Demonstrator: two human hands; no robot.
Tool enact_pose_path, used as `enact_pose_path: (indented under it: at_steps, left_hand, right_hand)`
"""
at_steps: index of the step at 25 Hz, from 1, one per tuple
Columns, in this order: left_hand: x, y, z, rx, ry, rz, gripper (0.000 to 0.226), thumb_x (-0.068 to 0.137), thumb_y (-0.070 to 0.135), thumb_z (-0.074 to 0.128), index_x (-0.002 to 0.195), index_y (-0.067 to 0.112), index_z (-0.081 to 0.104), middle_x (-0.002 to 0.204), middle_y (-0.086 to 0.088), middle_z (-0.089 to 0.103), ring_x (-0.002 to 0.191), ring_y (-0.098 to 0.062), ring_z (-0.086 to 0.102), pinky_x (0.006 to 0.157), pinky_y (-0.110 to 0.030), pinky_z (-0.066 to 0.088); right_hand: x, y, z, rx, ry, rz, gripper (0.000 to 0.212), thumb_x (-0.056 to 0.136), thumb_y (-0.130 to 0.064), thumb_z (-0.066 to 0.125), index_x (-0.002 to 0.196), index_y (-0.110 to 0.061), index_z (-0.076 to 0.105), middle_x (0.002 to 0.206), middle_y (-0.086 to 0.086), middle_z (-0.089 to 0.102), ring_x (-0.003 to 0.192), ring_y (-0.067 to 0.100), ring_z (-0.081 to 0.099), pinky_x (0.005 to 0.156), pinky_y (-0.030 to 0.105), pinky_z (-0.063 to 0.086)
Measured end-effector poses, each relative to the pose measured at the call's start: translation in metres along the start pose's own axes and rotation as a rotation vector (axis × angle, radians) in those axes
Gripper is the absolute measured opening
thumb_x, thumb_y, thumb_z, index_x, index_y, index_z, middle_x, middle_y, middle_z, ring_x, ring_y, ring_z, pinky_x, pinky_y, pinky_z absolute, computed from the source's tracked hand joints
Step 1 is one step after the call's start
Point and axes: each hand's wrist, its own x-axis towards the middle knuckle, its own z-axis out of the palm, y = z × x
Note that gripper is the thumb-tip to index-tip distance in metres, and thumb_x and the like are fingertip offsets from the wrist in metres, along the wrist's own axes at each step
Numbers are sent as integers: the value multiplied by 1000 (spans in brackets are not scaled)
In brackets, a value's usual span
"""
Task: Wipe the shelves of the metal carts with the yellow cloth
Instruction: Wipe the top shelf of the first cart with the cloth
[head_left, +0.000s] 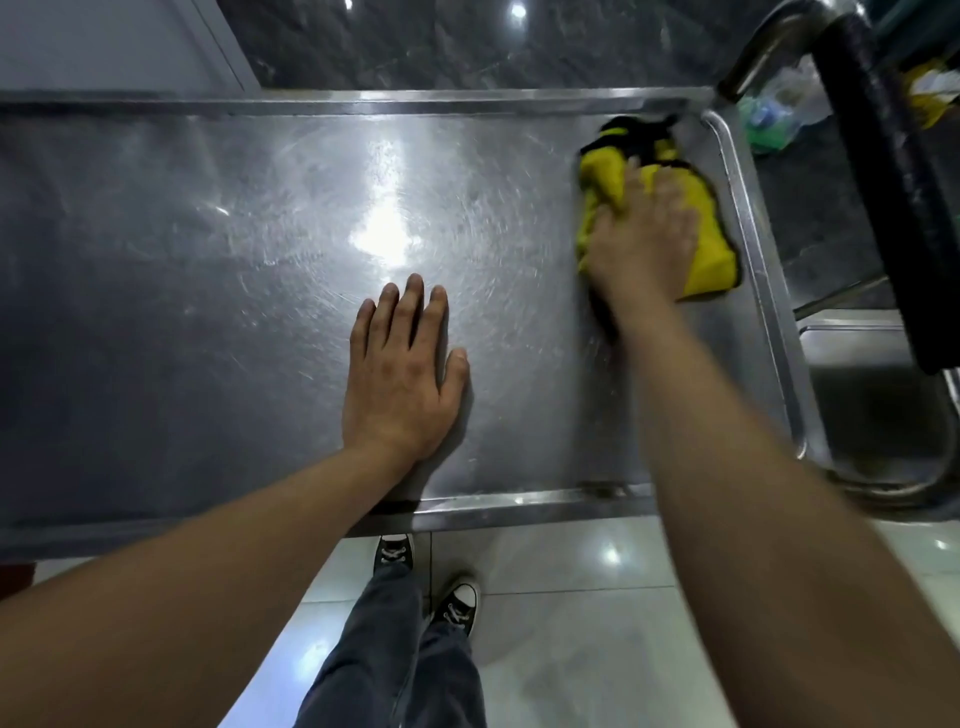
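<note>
Right now the right hand is pressing down on the yellow cloth. Its grip is lying on top of the cloth, and the fingers look blurry, so I cannot tell if they are flat or curling into the folds. The cloth is bunched up under the palm, with a dark edge sticking out at the far end. It is sitting on the top shelf of the metal cart, close to the far right corner and just beside the raised right rim.

Its long side is running from near the person toward the far edge, along that rim. Most of the shelf is lying to the left of the cloth, so I think the next wipe needs to be going left, away from the rim, or back toward the person.

The right arm is reaching forward and a bit to the left, with the wrist lower than the elbow. The right hand is the one on the cloth, so it is doing the wiping.

The left hand is holding nothing. It is resting flat on the shelf with straight fingers, well apart from the cloth. It looks like it is keeping the cart steady. It is also sitting in the way of a long wipe to the left.
</note>
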Motion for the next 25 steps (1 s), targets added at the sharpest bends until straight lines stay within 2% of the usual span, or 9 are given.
enact_pose_path:
  at_steps: [3,5,9,11,15,19,21,25]
  left_hand:
    - [-1,1,-2,3,1,-2,64,100,45,32,156,14,32,164,-12,29,152,-31,22,126,-48,11]
    - [0,2,-4,-7,-7,-3,64,100,44,32,156,14,32,164,-12,29,152,-31,22,127,-47,10]
    - [2,2,-4,-37,6,-4,62,100,42,31,156,15,34,164,-11,30,153,-30,22,127,-45,8]
    - [3,3,-3,-38,14,-12,62,100,42,31,155,15,34,164,-11,30,153,-30,22,127,-45,8]
    - [2,4,-6,-39,-24,-20,62,100,41,32,156,15,33,164,-12,28,153,-31,20,127,-46,8]
    - [1,4,-7,-62,-20,-13,61,99,41,32,155,15,32,163,-13,29,152,-32,21,127,-45,7]
    - [-1,1,-5,-69,-4,11,61,99,41,32,155,15,33,163,-14,30,151,-33,23,126,-45,8]
    - [0,-2,-3,-98,14,23,63,98,43,33,155,15,34,162,-15,31,150,-34,24,125,-45,8]
  right_hand:
    - [-96,-31,17,5,10,-272,63,97,-42,42,157,-31,31,164,9,28,153,26,23,126,44,12]
    - [-94,-35,17,-15,-69,-360,62,98,-42,41,158,-34,28,165,7,26,154,23,20,126,43,9]
    - [16,-18,-2,-39,-138,-209,62,101,-48,37,159,-36,20,169,4,15,155,22,14,127,44,5]
    - [30,-7,-4,-28,-137,-160,62,101,-48,36,159,-36,20,169,4,15,156,21,13,127,45,4]
    - [-69,28,-12,19,-38,-160,61,101,-44,41,159,-34,26,167,5,22,155,20,17,127,43,5]
    - [-190,84,-38,-8,-80,-150,60,101,-44,38,159,-35,23,167,3,22,156,19,15,127,43,9]
    - [-193,101,-44,-31,-134,-159,60,101,-44,37,159,-37,22,167,1,20,156,18,13,127,43,9]
    - [-111,107,-53,-52,-105,-65,60,104,-40,41,160,-33,21,168,5,17,156,20,12,127,42,5]
